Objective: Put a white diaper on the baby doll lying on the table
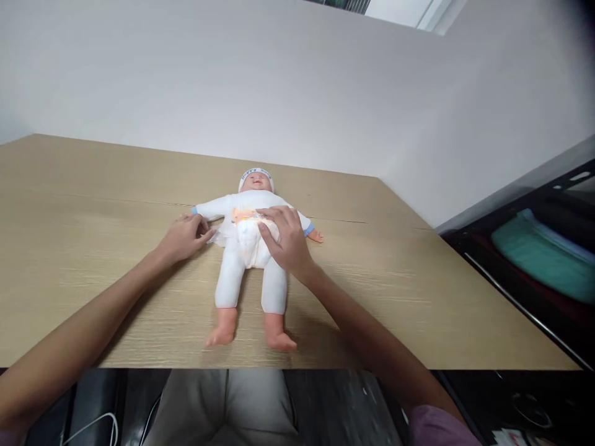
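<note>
A baby doll [227, 286] in a white suit with blue cuffs and a white printed cap lies on its back, legs toward me. Around its hips is a white diaper [253, 248] with an orange printed waistband. My left hand [183, 236], fingers bent together, pinches the thin side flap of the diaper beside the doll's hip. My right hand [286, 238] rests on the front of the diaper, thumb apart from the fingers. Its palm hides the diaper's other side.
The doll lies on a wooden table [116, 186] set against a pale wall [186, 74]. Beyond the table's right edge stands a black rack [511, 291] holding folded green cloth [543, 254]. My legs are under the front edge, with a white cable [111, 421] at the left.
</note>
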`<state>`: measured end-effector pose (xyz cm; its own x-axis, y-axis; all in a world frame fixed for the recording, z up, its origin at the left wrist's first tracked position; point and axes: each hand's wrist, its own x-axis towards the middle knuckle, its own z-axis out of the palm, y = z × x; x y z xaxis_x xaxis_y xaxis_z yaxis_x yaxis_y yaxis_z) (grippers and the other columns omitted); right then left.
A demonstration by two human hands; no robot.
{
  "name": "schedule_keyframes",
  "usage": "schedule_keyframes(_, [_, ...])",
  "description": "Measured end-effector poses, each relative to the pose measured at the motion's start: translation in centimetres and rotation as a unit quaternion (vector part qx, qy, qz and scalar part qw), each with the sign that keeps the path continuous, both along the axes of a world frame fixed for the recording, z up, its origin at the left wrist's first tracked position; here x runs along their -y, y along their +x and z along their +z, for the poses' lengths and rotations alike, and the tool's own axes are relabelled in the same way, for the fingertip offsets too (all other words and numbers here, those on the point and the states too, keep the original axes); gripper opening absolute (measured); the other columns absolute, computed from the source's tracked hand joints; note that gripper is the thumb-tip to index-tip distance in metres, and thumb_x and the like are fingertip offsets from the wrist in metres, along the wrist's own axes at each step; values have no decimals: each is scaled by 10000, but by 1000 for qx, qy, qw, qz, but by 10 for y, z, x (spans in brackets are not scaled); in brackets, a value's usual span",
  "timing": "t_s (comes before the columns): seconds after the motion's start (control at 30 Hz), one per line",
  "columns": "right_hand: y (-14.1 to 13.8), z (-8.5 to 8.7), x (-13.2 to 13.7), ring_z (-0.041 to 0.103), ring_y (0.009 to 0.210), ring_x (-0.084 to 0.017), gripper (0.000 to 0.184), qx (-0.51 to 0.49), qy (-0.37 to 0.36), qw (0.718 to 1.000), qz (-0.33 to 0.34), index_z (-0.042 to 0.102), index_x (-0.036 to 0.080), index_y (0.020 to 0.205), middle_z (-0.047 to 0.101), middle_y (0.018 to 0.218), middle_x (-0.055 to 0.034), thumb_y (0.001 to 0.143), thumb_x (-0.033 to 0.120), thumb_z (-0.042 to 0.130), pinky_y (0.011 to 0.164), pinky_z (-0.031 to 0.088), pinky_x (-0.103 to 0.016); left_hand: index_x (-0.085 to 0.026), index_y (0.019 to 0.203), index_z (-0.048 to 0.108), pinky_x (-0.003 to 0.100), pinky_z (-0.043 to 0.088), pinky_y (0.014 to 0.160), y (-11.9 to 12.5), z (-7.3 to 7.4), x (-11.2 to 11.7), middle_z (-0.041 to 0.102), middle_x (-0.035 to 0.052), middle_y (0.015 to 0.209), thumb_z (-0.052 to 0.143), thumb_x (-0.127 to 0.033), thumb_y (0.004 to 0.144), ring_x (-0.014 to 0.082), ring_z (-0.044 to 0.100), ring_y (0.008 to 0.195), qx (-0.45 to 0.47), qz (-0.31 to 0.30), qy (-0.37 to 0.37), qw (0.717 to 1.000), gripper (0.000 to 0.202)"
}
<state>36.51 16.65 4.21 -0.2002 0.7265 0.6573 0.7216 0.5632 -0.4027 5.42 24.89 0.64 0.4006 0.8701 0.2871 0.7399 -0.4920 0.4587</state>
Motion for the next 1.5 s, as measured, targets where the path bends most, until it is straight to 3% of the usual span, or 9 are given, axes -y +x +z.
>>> schedule_keyframes(0.1, [-24, 23, -17, 656, 1181, -321, 277, 82, -20, 995, 47, 762, 236, 1304, 741, 1218, -119, 1182, 365, 550, 1125, 497, -485, -264, 866, 550, 436, 446, 875, -1, -1, 1, 683, 96, 877, 623, -700, 970, 332, 632, 889, -46, 20, -19, 999, 454])
schedule_keyframes(0.2, [-42, 33, -38, 647, 1142, -305, 244, 151, -66, 983, 86, 756, 212, 1301, 733, 1193, -105, 1163, 361, 621, 1067, 492, -452, -264, 818, 540, 397, 392, 776, -6, 2, 0, 659, 76, 825, 672, -680, 911, 291, 589, 769, -63, 29, -75, 995, 446])
schedule_keyframes(0.33, [-53, 24, -56, 633, 1082, -297, 224, 185, -119, 972, 76, 754, 214, 1281, 737, 1093, -72, 1104, 346, 722, 1009, 469, -433, -255, 740, 575, 368, 360, 708, -15, 8, -3, 645, 54, 775, 672, -712, 892, 252, 559, 713, -19, 12, -164, 986, 491])
schedule_keyframes(0.53, [-53, 9, -56, 627, 1054, -285, 187, 151, -110, 981, 57, 761, 228, 1239, 737, 1048, -49, 1090, 340, 743, 994, 445, -419, -248, 720, 606, 341, 361, 691, -31, 17, -14, 552, 17, 750, 735, -748, 872, 205, 487, 702, 69, -38, -255, 964, 538])
schedule_keyframes(0.8, [-53, 9, -58, 622, 1072, -290, 252, 140, -117, 982, 55, 741, 230, 1290, 729, 1066, -50, 1077, 363, 756, 1009, 445, -417, -243, 881, 754, 319, 400, 707, -40, 26, -15, 628, 31, 834, 781, -698, 912, 206, 541, 769, 145, -75, -288, 944, 456])
schedule_keyframes(1.07, [-53, 7, -60, 668, 1086, -302, 655, 81, -152, 983, 62, 580, 203, 1582, 754, 1119, -63, 988, 356, 809, 1018, 500, -433, -217, 891, 735, 343, 449, 807, 8, 38, -16, 718, 47, 927, 770, -634, 966, 188, 571, 822, 294, -97, -271, 911, 425])
schedule_keyframes(1.23, [-47, 12, -63, 715, 1167, -287, 915, -20, -189, 975, 119, 476, 215, 1694, 746, 1324, -102, 888, 367, 879, 1086, 556, -447, -218, 794, 685, 366, 431, 787, 58, 53, -18, 665, 24, 820, 746, -520, 942, 185, 548, 768, 282, -120, -263, 915, 342])
schedule_keyframes(1.4, [-27, 32, -65, 755, 1011, -218, 925, -89, -261, 948, 160, 455, 224, 1725, 753, 1201, -47, 910, 386, 859, 963, 617, -365, -217, 734, 651, 377, 415, 755, 81, 56, -21, 641, 27, 803, 700, -455, 902, 199, 552, 770, 267, -99, -250, 925, 295])
schedule_keyframes(1.5, [-10, 48, -66, 746, 938, -200, 714, -73, -255, 955, 134, 591, 206, 1609, 763, 1176, -52, 962, 414, 811, 904, 614, -344, -217, 713, 642, 380, 453, 788, 79, 58, -22, 629, 29, 793, 696, -444, 889, 196, 562, 772, 279, -120, -253, 919, 293])
